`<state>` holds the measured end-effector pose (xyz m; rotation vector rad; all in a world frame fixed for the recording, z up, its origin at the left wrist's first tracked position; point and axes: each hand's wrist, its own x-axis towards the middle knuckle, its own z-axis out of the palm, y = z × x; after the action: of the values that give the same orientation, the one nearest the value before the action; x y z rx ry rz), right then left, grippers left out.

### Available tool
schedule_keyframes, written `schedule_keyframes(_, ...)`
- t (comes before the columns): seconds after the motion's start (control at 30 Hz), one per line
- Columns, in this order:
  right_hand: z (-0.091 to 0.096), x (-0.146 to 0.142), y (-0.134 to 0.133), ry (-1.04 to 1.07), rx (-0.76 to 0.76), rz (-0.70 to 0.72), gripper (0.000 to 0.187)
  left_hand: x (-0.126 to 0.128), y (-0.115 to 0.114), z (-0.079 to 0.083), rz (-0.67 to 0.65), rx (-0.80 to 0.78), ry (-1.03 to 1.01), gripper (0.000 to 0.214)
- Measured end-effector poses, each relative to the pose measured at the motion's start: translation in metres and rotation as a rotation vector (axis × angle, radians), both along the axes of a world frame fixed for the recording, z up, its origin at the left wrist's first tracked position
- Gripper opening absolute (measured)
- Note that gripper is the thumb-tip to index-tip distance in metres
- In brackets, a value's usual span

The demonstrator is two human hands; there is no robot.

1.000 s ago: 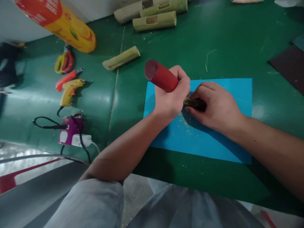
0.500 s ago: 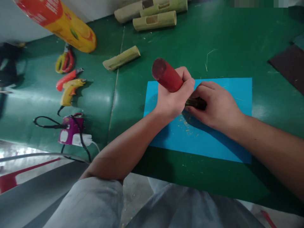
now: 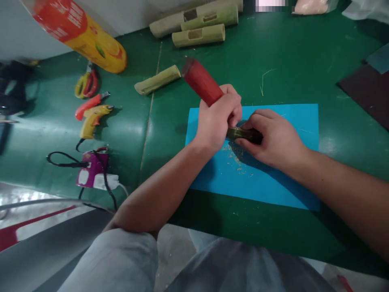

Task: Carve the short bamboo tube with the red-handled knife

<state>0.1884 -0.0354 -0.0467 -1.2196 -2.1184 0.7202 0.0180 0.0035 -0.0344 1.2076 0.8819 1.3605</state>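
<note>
My left hand is wrapped round the thick red handle of a tool, which tilts up to the left. The tool's working end is hidden behind my fingers. My right hand pinches a dark, short piece of bamboo between thumb and fingers, low over a blue sheet. The bamboo's left end passes under my left hand, so I cannot see it. Fine shavings lie scattered on the sheet just in front of the bamboo.
On the green table a cut bamboo tube lies beyond the sheet, with several notched tubes farther back. At left are an orange drink bottle, scissors, a red-handled cutter, a yellow glue gun and a purple power block.
My left hand and the red handle have shifted left, and the handle leans farther over. More of the bamboo shows between my hands. The view has tipped slightly.
</note>
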Motion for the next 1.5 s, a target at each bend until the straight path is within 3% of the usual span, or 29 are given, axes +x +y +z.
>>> schedule_keyframes(0.23,0.001,0.000,0.000,-0.034,0.035,0.004,0.008,0.001,-0.005,-0.009,-0.046,0.092,0.066,0.053)
schedule_keyframes(0.4,0.004,-0.002,-0.003,-0.136,0.114,-0.023,0.007,0.000,-0.003,-0.014,0.051,0.188,0.063,0.048)
schedule_keyframes(0.6,0.003,-0.002,-0.004,-0.129,0.133,-0.027,0.007,-0.003,0.003,-0.011,-0.119,0.308,0.079,0.057)
schedule_keyframes(0.83,0.002,-0.002,-0.004,-0.089,0.115,-0.030,0.006,-0.001,-0.011,0.001,-0.042,0.215,0.163,0.053)
schedule_keyframes(1.07,0.001,-0.003,-0.003,-0.058,0.097,-0.032,0.009,-0.003,-0.018,0.002,-0.026,0.288,0.345,0.043)
schedule_keyframes(1.23,0.000,-0.003,-0.001,-0.063,0.108,-0.016,0.011,-0.002,-0.017,-0.005,0.040,0.215,0.264,0.054)
schedule_keyframes(1.4,0.000,-0.003,0.000,-0.038,0.053,0.005,0.010,-0.001,-0.007,-0.010,-0.015,0.212,0.204,0.065)
schedule_keyframes(1.5,-0.001,-0.004,-0.002,-0.019,0.056,0.024,0.008,-0.001,-0.002,-0.012,-0.024,0.078,0.129,0.064)
